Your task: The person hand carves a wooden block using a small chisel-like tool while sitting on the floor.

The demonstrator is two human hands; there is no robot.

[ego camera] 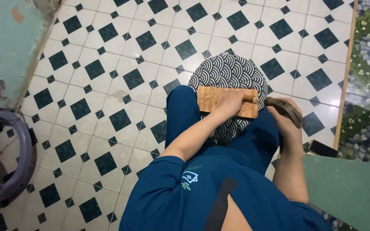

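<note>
A purple plastic basin (20,158) sits left; a dark phone (323,149) lies right.

Single view only, head-mounted, pointing steeply down over the wearer's own chest and lap. Blue-clothed torso fills the lower centre of the frame, close to the lens. White floor tiles with dark diamond insets (108,64) spread across the upper and left frame, farther off. Round cushion with a black-and-white wave pattern (228,70) sits just right of centre, at arm's reach.
</note>
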